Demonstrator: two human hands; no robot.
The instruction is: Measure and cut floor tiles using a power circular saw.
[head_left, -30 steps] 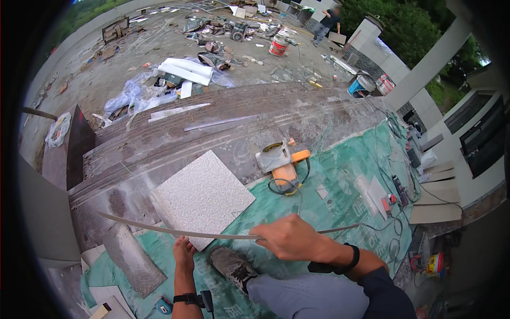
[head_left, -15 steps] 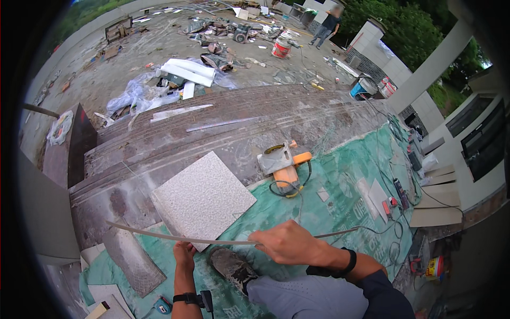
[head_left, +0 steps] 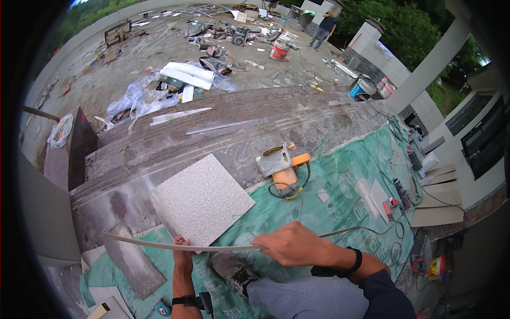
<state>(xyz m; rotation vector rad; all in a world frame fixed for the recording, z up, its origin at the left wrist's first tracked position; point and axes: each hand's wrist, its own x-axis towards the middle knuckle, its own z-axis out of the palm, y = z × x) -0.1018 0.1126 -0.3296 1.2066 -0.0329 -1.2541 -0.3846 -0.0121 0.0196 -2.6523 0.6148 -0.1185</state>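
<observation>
My right hand (head_left: 287, 244) is closed round a long, thin pale strip (head_left: 138, 240) that lies crosswise in front of me. My left hand (head_left: 183, 254) has curled fingers at the near corner of a square speckled white tile (head_left: 202, 194); the strip crosses in front of them, so what they grip is unclear. The tile lies on dusty brown steps (head_left: 111, 175) and green sheeting (head_left: 340, 191). Just beyond my shoe (head_left: 234, 271) and the tile, an orange and silver power saw (head_left: 284, 173) rests with its cord looped.
A curved offcut (head_left: 135, 263), a tape measure (head_left: 163, 307), buckets (head_left: 361, 89) and cables (head_left: 398, 228) lie around. A pillar (head_left: 425, 58) stands at right, a dark block (head_left: 66, 151) at left. Rubble (head_left: 212, 64) strews the yard, where another person (head_left: 325, 31) stands.
My right hand and the strip have moved down toward me and slightly right. The strip now crosses my left fingers lower. The person in the yard has shifted a little.
</observation>
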